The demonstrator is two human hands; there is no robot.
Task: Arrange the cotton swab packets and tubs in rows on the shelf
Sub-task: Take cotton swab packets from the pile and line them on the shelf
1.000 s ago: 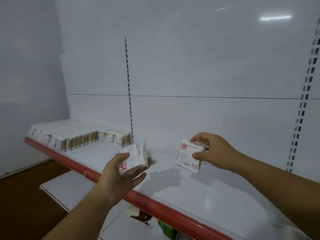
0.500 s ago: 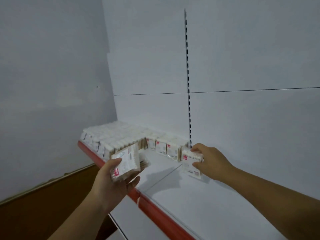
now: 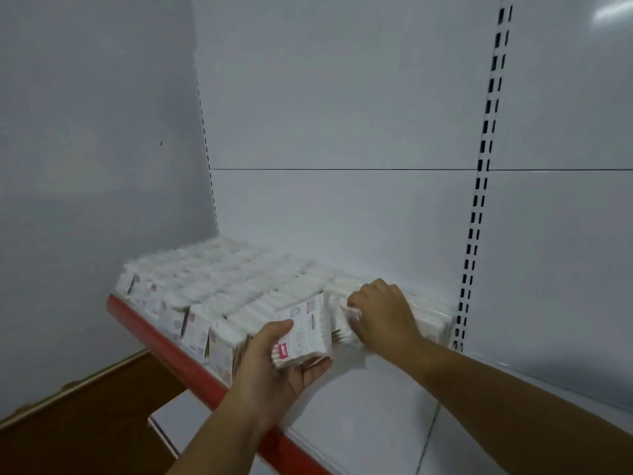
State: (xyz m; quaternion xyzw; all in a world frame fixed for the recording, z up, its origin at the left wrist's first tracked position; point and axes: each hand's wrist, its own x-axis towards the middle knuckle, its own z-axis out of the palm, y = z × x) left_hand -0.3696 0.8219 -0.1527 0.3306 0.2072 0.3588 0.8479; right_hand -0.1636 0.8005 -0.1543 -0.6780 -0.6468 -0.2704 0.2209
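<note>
Right hand (image 3: 381, 313) has pushed its packet (image 3: 339, 320) against rows (image 3: 222, 279); left hand (image 3: 274, 370) grips stack (image 3: 303, 332)

The left hand (image 3: 274, 368) held a swab packet (image 3: 303, 332) while the right hand (image 3: 383, 315) pressed another packet (image 3: 342, 318) into the shelf (image 3: 359, 406) rows (image 3: 219, 286).

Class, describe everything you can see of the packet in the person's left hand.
The packet is flat, white and plastic-wrapped, with a red label at one corner, pale print and tan stick ends showing below. It is tilted, held above the shelf by the left hand, thumb on its face, fingers beneath.
</note>
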